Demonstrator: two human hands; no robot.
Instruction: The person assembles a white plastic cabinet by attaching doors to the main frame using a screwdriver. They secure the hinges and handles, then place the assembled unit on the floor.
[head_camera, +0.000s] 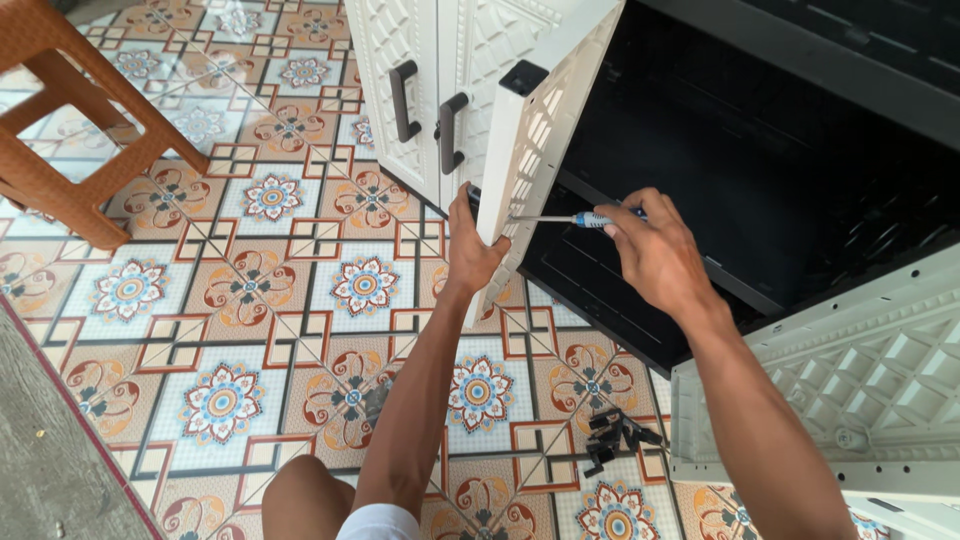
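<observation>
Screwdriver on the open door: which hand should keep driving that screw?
Probably the right hand: it already grips the screwdriver, whose tip touches the cream door. The left hand clasps the door's edge, steadying it.

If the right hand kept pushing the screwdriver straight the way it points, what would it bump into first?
Most likely the open white cabinet door. The right hand aims the screwdriver leftward, its tip at the door's inner face, which the left hand steadies.
</observation>
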